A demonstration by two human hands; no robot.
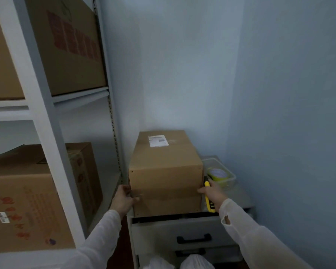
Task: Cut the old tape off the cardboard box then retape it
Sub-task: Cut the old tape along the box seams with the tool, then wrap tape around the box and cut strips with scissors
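Observation:
A brown cardboard box (164,167) with a white label on top stands on a grey drawer cabinet (182,228) in the corner. My left hand (123,200) grips the box's near left edge, thumb on the front face. My right hand (213,193) holds a yellow utility knife (209,200) and lies against the box's near right edge, fingertips touching the front. A roll of tape (217,174) lies in a clear plastic container (229,177) to the right of the box.
White metal shelving (47,113) on the left holds several large cardboard boxes (27,200). Blue walls close in behind and to the right. The cabinet's top drawer with a black handle (194,238) sits slightly open. My knees show at the bottom.

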